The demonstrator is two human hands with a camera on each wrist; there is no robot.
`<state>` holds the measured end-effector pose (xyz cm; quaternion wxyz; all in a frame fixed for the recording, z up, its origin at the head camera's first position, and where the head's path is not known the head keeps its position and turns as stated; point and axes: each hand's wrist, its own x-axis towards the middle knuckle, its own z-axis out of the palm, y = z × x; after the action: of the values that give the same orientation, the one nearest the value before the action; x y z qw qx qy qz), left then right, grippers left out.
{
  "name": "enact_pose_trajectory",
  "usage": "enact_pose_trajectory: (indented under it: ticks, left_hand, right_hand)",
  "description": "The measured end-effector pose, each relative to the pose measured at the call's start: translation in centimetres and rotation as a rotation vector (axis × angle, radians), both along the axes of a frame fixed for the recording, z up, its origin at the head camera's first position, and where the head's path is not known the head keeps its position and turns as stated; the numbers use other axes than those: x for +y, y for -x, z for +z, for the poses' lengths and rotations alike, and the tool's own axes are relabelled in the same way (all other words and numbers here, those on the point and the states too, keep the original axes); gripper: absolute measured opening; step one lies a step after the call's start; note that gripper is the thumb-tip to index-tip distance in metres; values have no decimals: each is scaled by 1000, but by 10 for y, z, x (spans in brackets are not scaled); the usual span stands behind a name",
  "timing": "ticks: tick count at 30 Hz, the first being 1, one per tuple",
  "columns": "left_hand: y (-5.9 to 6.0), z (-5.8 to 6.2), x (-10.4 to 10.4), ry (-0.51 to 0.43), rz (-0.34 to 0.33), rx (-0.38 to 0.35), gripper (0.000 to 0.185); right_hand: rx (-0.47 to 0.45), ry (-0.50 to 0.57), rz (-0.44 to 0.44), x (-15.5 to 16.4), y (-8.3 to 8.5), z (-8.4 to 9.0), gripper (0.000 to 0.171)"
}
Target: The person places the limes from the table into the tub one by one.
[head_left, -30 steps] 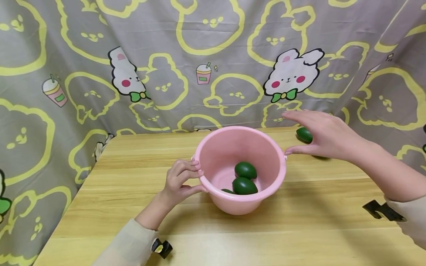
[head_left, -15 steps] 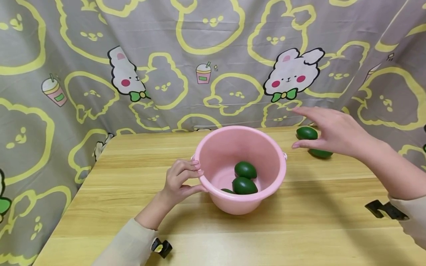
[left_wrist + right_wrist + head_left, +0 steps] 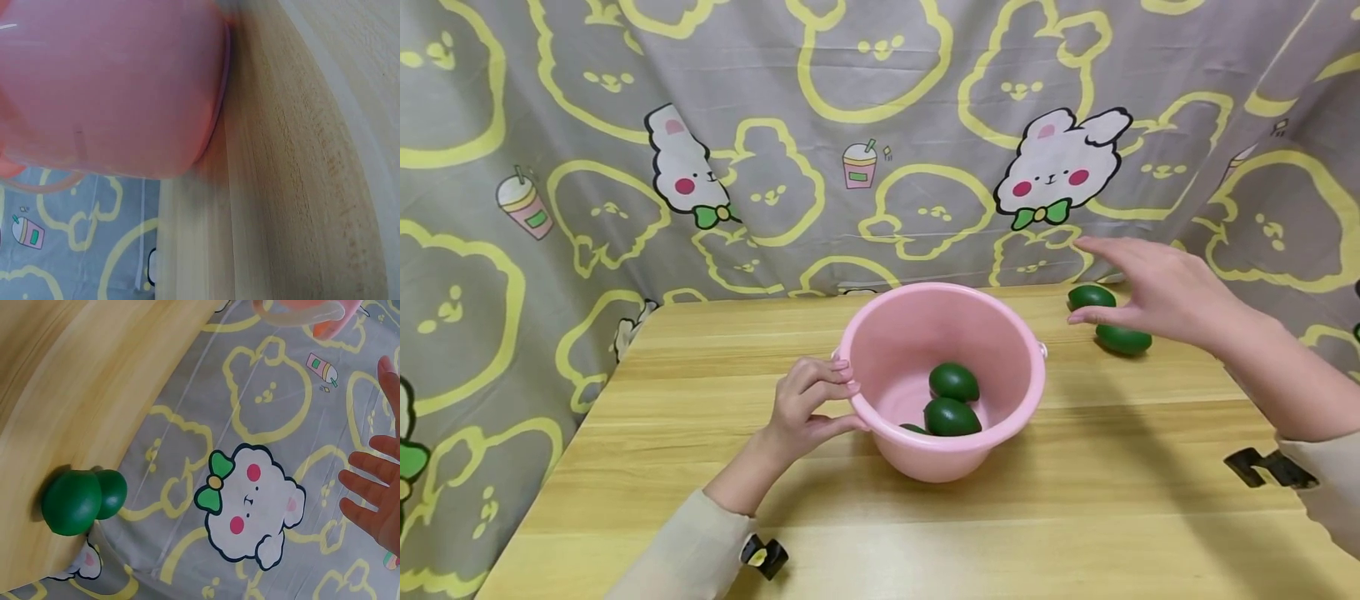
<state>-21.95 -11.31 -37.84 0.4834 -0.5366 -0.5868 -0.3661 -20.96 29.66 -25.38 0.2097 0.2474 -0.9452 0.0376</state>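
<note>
A pink bucket stands upright on the table. My left hand grips its rim on the left side, fingertips over the edge and thumb lower on the outside. Inside lie dark green oval fruits that look like avocados; a third is mostly hidden by the near rim. My right hand holds nothing, raised with thumb and fingers spread apart. Just below and behind it, two more green fruits lie close together at the back right. In the right wrist view these fruits are well apart from the fingers.
The wooden table ends at a grey curtain with yellow cartoon outlines behind it. A white handle joint sticks out at the bucket's right rim. The handle shows in the right wrist view.
My right hand has moved right and slightly up, away from the bucket's rim, uncovering the two fruits at the back right. The left hand and bucket have stayed in place.
</note>
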Motion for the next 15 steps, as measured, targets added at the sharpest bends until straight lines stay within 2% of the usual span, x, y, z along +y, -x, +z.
enact_pose_trajectory:
  ticks: [8,15]
  left_hand:
    - [0,1,0,2,4,-1,44]
    - [0,0,-1,1,5,-3,43]
  right_hand:
    - [-69,0,-90,6,5,2,93]
    - [-93,-15,-118,11,10,-2,95]
